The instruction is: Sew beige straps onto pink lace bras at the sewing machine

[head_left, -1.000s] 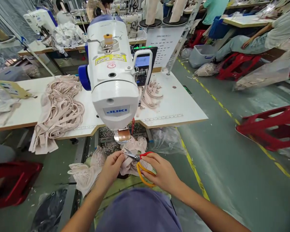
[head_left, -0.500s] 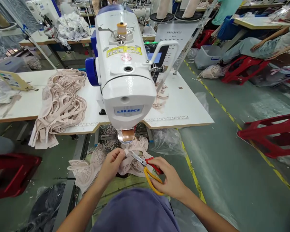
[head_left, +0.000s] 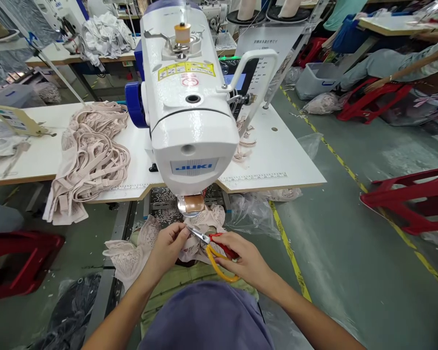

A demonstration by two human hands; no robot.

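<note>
Scissors (head_left: 209, 245) with one red and one yellow handle loop are gripped in my right hand (head_left: 245, 257). Their blades point left and reach the fingertips of my left hand (head_left: 171, 247). That hand is closed in a pinch on the edge of a beige lace bra (head_left: 129, 257). The bra drapes across my lap, its lace cups spread to the left and behind the blades. Directly above the hands is the head of a white sewing machine (head_left: 194, 146), its lower end close over the fabric. My fingers hide the exact spot where the blades meet the cloth.
A heap of beige bras (head_left: 95, 155) hangs over the left front edge of the white worktable (head_left: 284, 163). Red stools (head_left: 416, 199) stand at both sides. A plastic bag (head_left: 253, 216) lies under the table, and a seated person (head_left: 394, 68) is at the far right.
My right hand has moved left with the scissors, and the blades are now closer together at my left fingertips. My left hand keeps its pinch in nearly the same place.
</note>
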